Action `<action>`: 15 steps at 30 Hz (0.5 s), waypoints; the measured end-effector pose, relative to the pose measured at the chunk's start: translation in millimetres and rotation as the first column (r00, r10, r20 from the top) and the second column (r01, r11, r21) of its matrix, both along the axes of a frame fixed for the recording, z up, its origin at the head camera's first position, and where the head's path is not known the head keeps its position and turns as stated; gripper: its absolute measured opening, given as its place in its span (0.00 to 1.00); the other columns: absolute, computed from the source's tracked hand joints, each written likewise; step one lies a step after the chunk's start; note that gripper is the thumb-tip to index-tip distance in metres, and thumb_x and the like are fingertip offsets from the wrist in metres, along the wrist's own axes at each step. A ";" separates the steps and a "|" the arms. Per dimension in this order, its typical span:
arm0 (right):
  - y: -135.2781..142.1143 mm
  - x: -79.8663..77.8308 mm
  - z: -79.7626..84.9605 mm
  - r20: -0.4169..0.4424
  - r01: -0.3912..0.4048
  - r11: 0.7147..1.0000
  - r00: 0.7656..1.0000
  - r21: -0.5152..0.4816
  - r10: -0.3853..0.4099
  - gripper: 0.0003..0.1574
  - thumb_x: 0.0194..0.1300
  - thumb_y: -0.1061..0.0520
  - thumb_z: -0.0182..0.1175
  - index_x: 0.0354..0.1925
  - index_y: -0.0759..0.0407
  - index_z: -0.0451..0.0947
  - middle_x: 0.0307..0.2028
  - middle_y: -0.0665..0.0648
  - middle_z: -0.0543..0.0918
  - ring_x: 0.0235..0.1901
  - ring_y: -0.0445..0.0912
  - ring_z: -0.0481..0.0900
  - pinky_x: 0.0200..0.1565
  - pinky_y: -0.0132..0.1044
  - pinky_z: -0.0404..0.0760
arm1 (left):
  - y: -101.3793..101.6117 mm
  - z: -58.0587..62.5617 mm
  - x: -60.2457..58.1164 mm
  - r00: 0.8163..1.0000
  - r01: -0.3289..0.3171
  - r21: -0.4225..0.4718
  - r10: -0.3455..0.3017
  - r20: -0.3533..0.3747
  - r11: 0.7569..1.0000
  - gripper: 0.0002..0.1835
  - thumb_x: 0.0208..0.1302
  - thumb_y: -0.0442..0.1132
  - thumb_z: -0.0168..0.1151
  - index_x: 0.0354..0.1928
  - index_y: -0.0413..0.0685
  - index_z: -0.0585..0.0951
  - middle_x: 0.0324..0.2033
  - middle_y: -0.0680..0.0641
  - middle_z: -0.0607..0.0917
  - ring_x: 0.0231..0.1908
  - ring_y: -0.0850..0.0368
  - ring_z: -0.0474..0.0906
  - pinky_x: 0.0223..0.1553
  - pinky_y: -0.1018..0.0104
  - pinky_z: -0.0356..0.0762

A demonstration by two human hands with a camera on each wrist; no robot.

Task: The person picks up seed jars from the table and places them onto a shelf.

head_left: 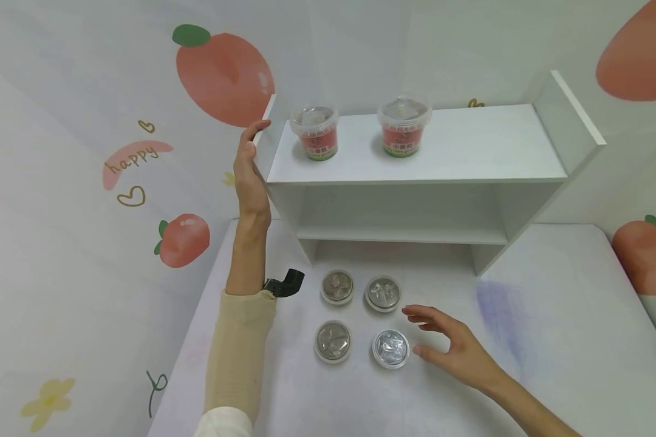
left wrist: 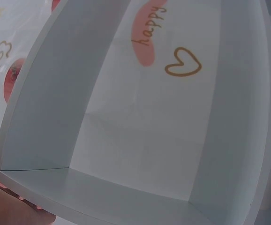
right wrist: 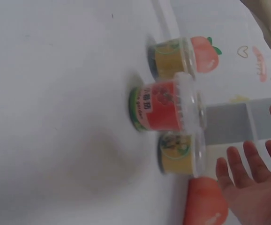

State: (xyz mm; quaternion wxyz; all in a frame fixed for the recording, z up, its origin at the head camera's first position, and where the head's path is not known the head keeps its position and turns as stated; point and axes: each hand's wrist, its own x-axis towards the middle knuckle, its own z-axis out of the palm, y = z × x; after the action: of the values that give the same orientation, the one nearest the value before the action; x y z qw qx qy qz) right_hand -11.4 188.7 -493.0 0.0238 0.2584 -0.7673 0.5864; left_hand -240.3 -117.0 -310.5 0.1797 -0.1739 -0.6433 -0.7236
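Note:
Two clear-lidded plastic cups with red labels, a left one [head_left: 320, 142] and a right one [head_left: 403, 138], stand on the top board of a white shelf [head_left: 486, 142]. My left hand [head_left: 251, 185] holds the shelf's left side panel, fingers at its upper edge. Several more lidded cups stand below on the table. My right hand [head_left: 459, 352], fingers spread and relaxed, hovers just right of the nearest cup [head_left: 390, 349], holding nothing. In the right wrist view this red-labelled cup [right wrist: 160, 105] stands between two yellow-labelled cups, one [right wrist: 170, 60] above and one [right wrist: 175, 152] below.
The other table cups are at the back left [head_left: 337, 286], back right [head_left: 382, 293] and front left [head_left: 333, 341], in front of the shelf. A white wall [head_left: 76, 255] with fruit prints rises behind and left. The table [head_left: 579, 340] has a faint purple stain.

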 end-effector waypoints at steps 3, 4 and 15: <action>-1.8 2.7 -5.4 0.051 0.000 1.000 0.999 0.020 -0.001 0.44 0.55 0.71 0.70 0.69 0.58 0.67 0.60 0.55 0.78 0.58 0.46 0.77 0.57 0.36 0.76 | -0.3 -0.2 0.0 1.000 -0.003 -0.001 0.003 0.001 1.000 0.28 0.69 0.45 0.33 0.64 0.45 0.72 0.63 0.42 0.69 0.64 0.48 0.65 0.63 0.58 0.66; -2.5 3.8 -7.1 0.071 0.000 1.000 0.997 0.026 -0.002 0.44 0.56 0.69 0.70 0.69 0.57 0.67 0.60 0.54 0.78 0.58 0.47 0.77 0.57 0.36 0.76 | -0.2 -0.2 0.1 1.000 -0.005 -0.004 0.005 0.002 1.000 0.28 0.69 0.45 0.33 0.64 0.46 0.72 0.63 0.42 0.69 0.64 0.48 0.65 0.63 0.58 0.66; -11.4 9.9 -28.1 0.071 0.011 1.000 0.997 0.024 -0.013 0.46 0.53 0.69 0.72 0.68 0.57 0.68 0.58 0.62 0.79 0.55 0.53 0.79 0.53 0.42 0.79 | 1.8 -0.8 1.0 1.000 -0.003 0.001 0.003 -0.028 1.000 0.27 0.70 0.46 0.34 0.64 0.45 0.73 0.63 0.40 0.69 0.63 0.44 0.66 0.61 0.56 0.68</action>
State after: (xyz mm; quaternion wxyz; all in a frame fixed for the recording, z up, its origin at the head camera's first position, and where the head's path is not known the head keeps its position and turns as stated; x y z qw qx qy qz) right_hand -1.5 177.3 -521.1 -0.0031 0.2328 -0.7761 0.5860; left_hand -239.4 -115.1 -311.3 0.1897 -0.1831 -0.6408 -0.7210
